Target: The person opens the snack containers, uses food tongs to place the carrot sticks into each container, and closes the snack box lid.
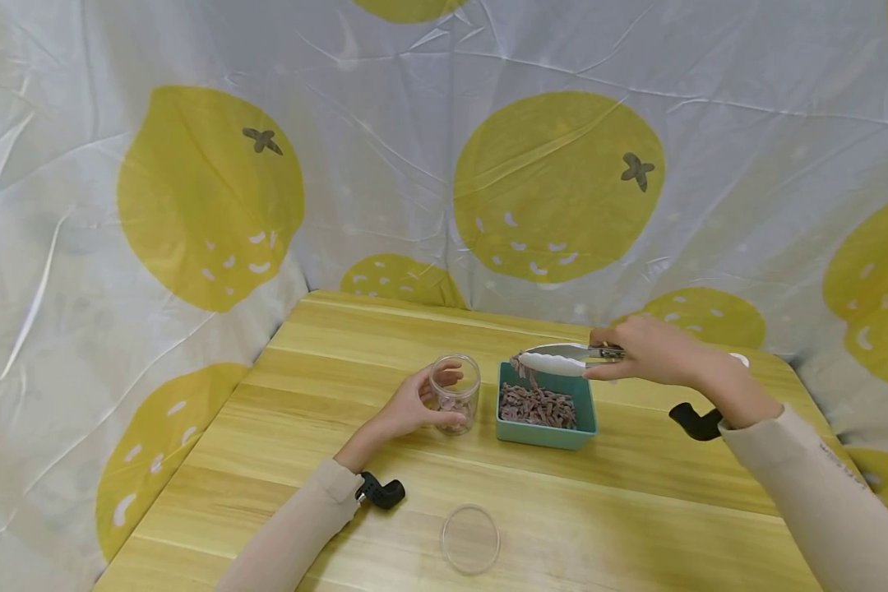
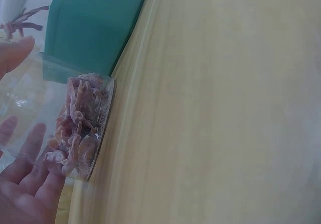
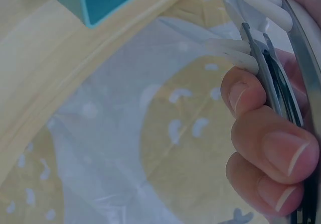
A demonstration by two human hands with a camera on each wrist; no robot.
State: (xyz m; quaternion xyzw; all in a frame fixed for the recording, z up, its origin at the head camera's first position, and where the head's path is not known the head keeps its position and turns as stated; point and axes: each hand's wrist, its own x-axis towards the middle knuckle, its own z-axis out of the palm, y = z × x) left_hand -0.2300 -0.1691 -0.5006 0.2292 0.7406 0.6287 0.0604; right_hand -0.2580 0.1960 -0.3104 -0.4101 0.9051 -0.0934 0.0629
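Observation:
My left hand (image 1: 412, 404) curls round a clear jar (image 1: 455, 395) that stands without a lid on the table. Dried brownish-pink strips (image 2: 80, 123) lie in the bottom of the jar in the left wrist view. My right hand (image 1: 651, 353) grips metal tongs (image 1: 555, 359) with white tips, its fingers wrapped round the arms in the right wrist view. The tongs' tips pinch a few strips (image 1: 521, 364) above the teal box (image 1: 548, 437). More brown strips (image 1: 538, 406) cover the bottom of that box, just right of the jar.
A clear round lid (image 1: 470, 539) lies near the front of the wooden table (image 1: 326, 370). Behind my right wrist a small white round thing (image 1: 740, 359) shows partly. A lemon-print curtain (image 1: 385, 164) hangs round the table's back and sides.

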